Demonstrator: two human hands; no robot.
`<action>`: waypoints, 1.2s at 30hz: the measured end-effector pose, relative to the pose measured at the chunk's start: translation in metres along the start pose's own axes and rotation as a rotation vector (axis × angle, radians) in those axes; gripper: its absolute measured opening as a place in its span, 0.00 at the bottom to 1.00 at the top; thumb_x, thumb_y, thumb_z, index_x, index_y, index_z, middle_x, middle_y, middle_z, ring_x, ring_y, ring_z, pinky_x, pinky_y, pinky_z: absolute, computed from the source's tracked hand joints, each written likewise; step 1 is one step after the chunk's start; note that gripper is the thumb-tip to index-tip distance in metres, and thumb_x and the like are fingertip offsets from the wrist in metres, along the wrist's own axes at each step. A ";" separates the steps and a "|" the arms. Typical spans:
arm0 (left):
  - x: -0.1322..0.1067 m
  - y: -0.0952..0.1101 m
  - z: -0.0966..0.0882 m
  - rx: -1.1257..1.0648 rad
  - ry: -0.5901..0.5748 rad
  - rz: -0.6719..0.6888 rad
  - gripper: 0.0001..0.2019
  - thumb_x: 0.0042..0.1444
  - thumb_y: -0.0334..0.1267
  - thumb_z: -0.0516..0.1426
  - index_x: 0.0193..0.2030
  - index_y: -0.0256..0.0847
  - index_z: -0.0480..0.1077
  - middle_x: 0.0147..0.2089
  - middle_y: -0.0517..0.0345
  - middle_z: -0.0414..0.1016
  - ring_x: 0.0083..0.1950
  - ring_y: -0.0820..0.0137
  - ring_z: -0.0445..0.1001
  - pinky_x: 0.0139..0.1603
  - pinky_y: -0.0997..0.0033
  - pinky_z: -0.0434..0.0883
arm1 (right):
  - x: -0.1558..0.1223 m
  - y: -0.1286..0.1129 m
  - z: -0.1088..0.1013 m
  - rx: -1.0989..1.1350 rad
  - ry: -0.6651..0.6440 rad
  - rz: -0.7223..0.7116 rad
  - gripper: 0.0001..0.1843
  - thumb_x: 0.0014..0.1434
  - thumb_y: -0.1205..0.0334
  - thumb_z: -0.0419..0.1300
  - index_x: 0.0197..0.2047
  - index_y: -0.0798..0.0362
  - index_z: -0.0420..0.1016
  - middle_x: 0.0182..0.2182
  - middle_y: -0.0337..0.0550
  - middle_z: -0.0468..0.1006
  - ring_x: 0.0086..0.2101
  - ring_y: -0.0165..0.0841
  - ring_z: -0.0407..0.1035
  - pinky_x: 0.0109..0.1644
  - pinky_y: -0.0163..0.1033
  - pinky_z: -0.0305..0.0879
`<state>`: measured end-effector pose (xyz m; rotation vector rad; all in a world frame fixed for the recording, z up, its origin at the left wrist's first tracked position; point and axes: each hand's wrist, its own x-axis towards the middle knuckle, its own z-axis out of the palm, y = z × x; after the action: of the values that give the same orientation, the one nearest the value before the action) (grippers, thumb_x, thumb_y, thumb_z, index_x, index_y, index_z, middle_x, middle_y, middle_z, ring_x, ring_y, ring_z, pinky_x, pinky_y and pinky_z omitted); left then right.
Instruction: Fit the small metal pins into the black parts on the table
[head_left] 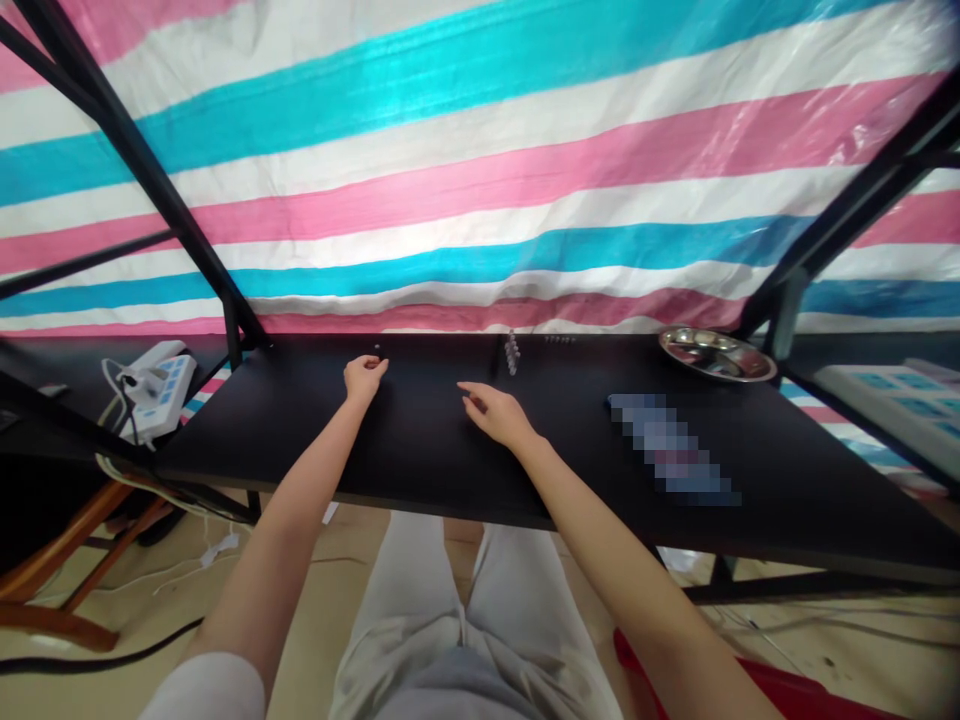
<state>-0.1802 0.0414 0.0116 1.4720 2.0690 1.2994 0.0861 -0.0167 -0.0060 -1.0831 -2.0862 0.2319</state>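
My left hand (365, 378) is above the black tabletop (427, 430), its thumb and fingers brought together in a pinch. A tiny dark object with a pale tip (379, 351) shows at those fingertips, too small to name. My right hand (499, 413) hovers over the middle of the table, fingers partly stretched and apart, with nothing visible in it. Just beyond it stands a short row of small, shiny, clear-looking pieces (512, 353). Several tinier pieces (559, 339) lie in a line near the back edge.
A round steel plate with compartments (716, 355) sits at the back right. In front of it lies a long blue item (671, 450), blurred by pixels. Black frame posts (176, 215) flank the table before a striped sheet (480, 190). A power strip (161, 395) is at left.
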 end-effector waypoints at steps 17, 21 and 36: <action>0.022 -0.010 -0.021 0.464 -0.033 -0.199 0.11 0.42 0.40 0.60 0.35 0.41 0.75 0.40 0.51 0.77 0.46 0.61 0.73 0.45 0.68 0.67 | 0.001 0.002 0.000 0.034 0.036 0.030 0.17 0.58 0.61 0.50 0.48 0.53 0.72 0.38 0.45 0.78 0.30 0.30 0.71 0.39 0.37 0.69; 0.022 -0.009 -0.021 0.478 -0.042 -0.213 0.11 0.44 0.41 0.61 0.36 0.42 0.75 0.41 0.51 0.77 0.47 0.60 0.73 0.46 0.66 0.67 | 0.001 0.002 0.000 0.043 0.048 0.042 0.17 0.57 0.61 0.50 0.48 0.51 0.72 0.38 0.45 0.78 0.30 0.30 0.71 0.38 0.38 0.69; 0.022 -0.014 -0.022 0.489 -0.046 -0.180 0.12 0.46 0.44 0.60 0.37 0.42 0.75 0.42 0.51 0.77 0.48 0.58 0.72 0.49 0.63 0.65 | 0.002 0.003 -0.003 0.023 0.074 0.085 0.16 0.57 0.61 0.50 0.46 0.52 0.73 0.34 0.44 0.78 0.29 0.30 0.70 0.37 0.36 0.67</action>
<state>-0.2122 0.0484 0.0182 1.4265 2.5374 0.7137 0.0895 -0.0136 -0.0044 -1.1507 -1.9699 0.2532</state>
